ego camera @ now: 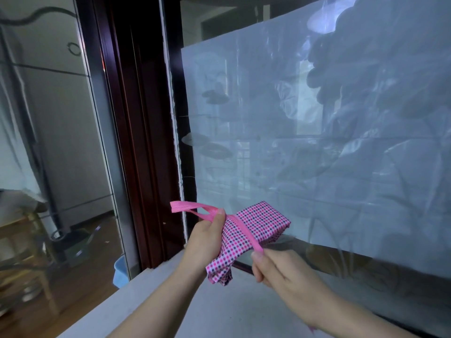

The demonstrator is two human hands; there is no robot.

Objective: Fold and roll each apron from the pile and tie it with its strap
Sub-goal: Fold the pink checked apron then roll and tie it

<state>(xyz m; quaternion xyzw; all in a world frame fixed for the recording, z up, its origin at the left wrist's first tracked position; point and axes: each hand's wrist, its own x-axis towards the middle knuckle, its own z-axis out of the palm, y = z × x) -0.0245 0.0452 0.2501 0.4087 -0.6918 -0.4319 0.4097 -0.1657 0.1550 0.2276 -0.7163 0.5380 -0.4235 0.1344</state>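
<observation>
Currently, the rolled checked apron (258, 223) is gripped in the left hand (207, 240). Its pink strap (244, 231), wrapped across the roll, is pinched by fingers of the right hand (280, 272).

No legible text or labels anywhere

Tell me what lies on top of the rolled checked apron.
A pink strap crosses the apron diagonally, pinched at the near end by the right hand; the left hand grips its left end. Whether the strap passes underneath is hidden.
</observation>
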